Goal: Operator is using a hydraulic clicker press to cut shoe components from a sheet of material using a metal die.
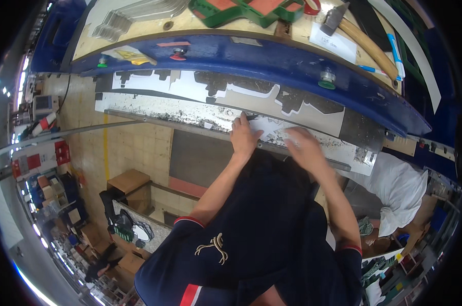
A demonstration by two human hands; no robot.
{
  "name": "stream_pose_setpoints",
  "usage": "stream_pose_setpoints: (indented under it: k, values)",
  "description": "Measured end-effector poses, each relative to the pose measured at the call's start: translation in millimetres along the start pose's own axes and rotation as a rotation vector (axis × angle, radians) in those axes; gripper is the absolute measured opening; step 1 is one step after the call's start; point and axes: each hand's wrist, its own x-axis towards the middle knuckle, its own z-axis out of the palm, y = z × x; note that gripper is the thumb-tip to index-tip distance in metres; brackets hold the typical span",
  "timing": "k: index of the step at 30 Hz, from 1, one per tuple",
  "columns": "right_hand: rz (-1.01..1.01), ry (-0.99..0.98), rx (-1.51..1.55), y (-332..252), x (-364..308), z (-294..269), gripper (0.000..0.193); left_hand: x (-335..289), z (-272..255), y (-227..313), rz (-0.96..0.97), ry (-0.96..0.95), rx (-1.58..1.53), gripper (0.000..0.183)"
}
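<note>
My left hand (244, 136) rests at the front of a long white metal strip (164, 108) strewn with dark and white bits. Its thumb and fingers are spread, with the fingertips near a small dark piece. Beside it on the strip are white cut scraps (266, 125), lying between my two hands. To the right, my right hand (305, 147) is over the strip's front edge, smeared by motion, so its fingers do not show clearly. Behind the strip lies dark sheet material (251, 84) with stepped cut-outs over white and grey sheets.
A blue machine beam (251, 53) with green and red knobs spans above the sheets. On its top sit green cutting dies (231, 15), a hammer (363, 41), pens and clear bent strips (134, 18). A white bag (394, 188) stands right; a metal rail (62, 137) runs left.
</note>
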Motion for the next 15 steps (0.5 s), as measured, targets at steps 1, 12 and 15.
stream_pose_setpoints:
  k: [1, 12, 15]
  values:
    - [-0.097, -0.014, -0.063, 15.4, 9.1, 26.9, 0.038, 2.9, 3.5, -1.9, 0.012, 0.032, -0.006, 0.083]
    - [-0.425, -0.149, -0.495, 39.9, 79.3, 84.8, 0.047, 20.0, -5.3, -32.2, 0.259, -0.263, -0.291, 0.037]
    - [-0.428, -0.29, -0.306, 42.2, 75.4, 83.0, 0.03, 15.2, -8.4, -36.2, 0.365, -0.281, -0.29, 0.029]
